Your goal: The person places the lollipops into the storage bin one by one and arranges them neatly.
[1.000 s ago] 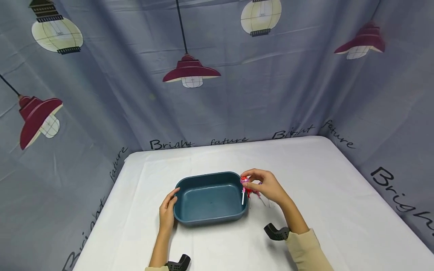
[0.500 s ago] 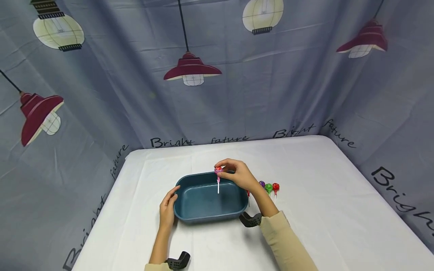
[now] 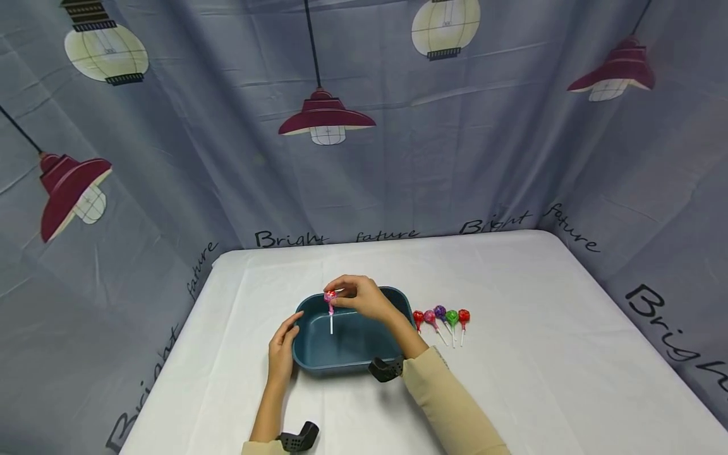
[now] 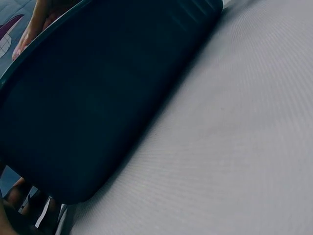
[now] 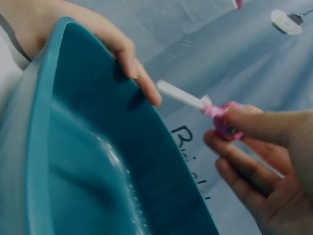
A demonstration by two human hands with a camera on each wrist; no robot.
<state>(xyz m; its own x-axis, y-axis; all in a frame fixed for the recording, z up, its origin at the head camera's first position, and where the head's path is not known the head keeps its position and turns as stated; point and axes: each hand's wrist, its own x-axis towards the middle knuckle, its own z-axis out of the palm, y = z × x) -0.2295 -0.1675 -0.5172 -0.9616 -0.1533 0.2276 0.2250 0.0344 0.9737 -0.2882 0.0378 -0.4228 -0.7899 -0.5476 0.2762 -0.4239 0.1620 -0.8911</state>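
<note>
A pink-and-red wrapped lollipop (image 3: 330,297) hangs over the left part of a teal rectangular tub (image 3: 364,365), its white stick pointing down. Thumb and fingers of my right hand (image 3: 364,299) pinch its candy head; the right wrist view shows the lollipop (image 5: 226,120) with its stick toward the tub's rim. At the tub's left end, my left hand (image 3: 280,354) holds the wall, with fingertips bent over the rim in the right wrist view. The left wrist view has the tub's dark outer side (image 4: 98,107), with some left fingers partly hidden behind its lower corner.
To the right of the tub, several lollipops lie in a row on the white tablecloth: red, pink, purple, a green lollipop (image 3: 452,317) and another red lollipop (image 3: 464,316). A grey curtain (image 3: 364,183) printed with lamps rises behind the table.
My right hand has carried the lollipop leftward from the tub's right end, across to its left part. The lollipops on the cloth have come into view. My left hand stays at the tub.
</note>
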